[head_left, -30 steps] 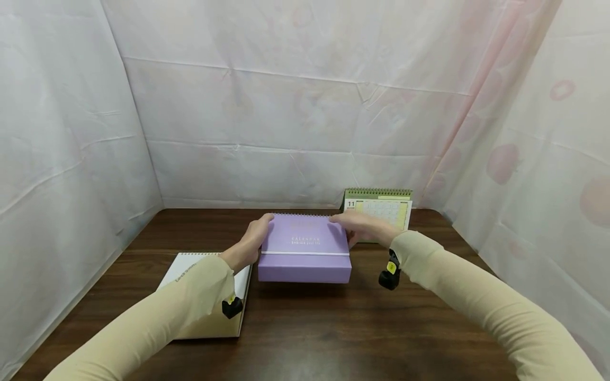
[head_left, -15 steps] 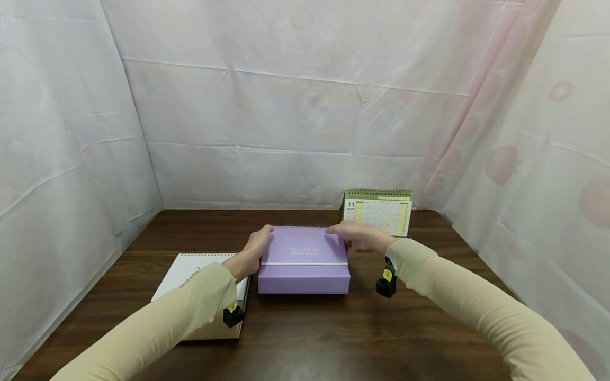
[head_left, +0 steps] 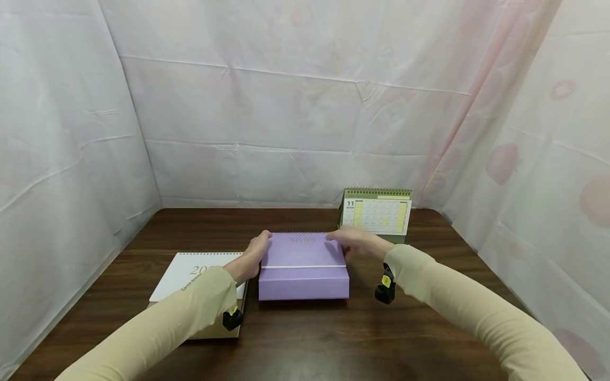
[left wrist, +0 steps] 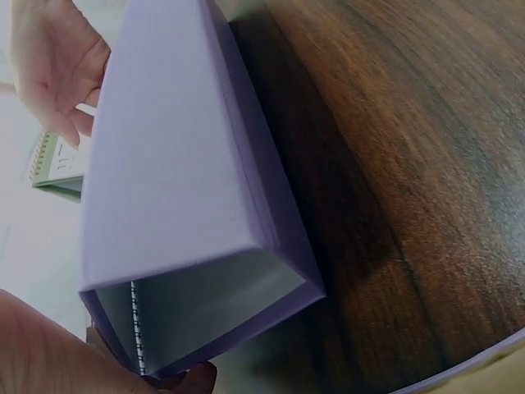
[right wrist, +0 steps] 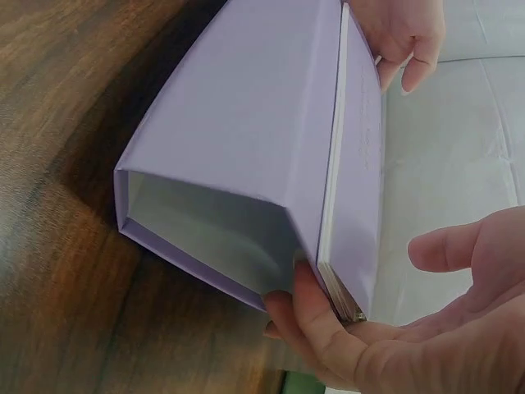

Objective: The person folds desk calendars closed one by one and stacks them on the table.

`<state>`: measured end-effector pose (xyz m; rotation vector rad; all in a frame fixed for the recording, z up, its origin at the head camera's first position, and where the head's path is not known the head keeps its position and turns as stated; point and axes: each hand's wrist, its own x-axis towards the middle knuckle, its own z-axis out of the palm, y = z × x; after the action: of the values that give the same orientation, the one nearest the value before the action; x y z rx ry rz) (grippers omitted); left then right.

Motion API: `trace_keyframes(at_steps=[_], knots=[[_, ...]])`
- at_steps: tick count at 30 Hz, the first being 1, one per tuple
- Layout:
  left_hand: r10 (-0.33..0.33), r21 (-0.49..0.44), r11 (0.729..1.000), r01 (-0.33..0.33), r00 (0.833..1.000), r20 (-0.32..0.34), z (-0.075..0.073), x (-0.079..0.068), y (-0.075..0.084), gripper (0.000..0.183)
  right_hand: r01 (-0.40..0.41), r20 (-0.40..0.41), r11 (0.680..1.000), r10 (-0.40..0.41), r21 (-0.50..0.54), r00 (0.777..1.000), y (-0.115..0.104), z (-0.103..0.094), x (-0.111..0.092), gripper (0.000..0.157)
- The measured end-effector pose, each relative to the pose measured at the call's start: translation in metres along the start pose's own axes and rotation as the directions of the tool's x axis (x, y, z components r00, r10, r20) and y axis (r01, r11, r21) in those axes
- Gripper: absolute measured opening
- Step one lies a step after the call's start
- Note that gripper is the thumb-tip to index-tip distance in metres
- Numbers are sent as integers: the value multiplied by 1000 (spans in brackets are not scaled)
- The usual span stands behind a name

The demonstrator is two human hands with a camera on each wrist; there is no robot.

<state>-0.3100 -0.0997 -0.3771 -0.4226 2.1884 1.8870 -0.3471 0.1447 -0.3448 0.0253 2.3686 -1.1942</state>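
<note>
A purple desk calendar (head_left: 303,283) with gold lettering, a white band and a wire-bound back edge lies low at the table's middle. Its hollow triangular stand shows from the end in both wrist views. My left hand (head_left: 250,258) grips its left side, thumb by the wire edge, fingers mostly hidden behind the end. With my right hand (head_left: 355,241) I hold the opposite far corner. In the right wrist view, the right fingers (right wrist: 328,328) curl at the hollow end while the thumb stands off the cover.
A white spiral desk calendar (head_left: 170,278) lies at the left, partly under my left sleeve. Behind my right hand, a green desk calendar (head_left: 378,217) with a yellow-and-white page stands upright at the back. Pale cloth (head_left: 295,116) hangs around the dark wooden table (head_left: 333,338).
Both hands have brought the purple calendar lower and slightly nearer to me, from tilted up to lying flatter. The white and green calendars have stayed in place.
</note>
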Motion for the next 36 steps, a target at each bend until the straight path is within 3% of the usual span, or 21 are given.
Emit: trace_keyframes(at_steps=[12, 36], knots=[[-8, 30, 1000, 8, 1000, 11, 2, 3, -8, 66, -45, -32, 998, 47, 42, 998, 11, 9, 6, 55], [-9, 83, 997, 9, 1000, 0, 5, 7, -9, 67, -35, -54, 997, 39, 64, 998, 21, 12, 10, 40]])
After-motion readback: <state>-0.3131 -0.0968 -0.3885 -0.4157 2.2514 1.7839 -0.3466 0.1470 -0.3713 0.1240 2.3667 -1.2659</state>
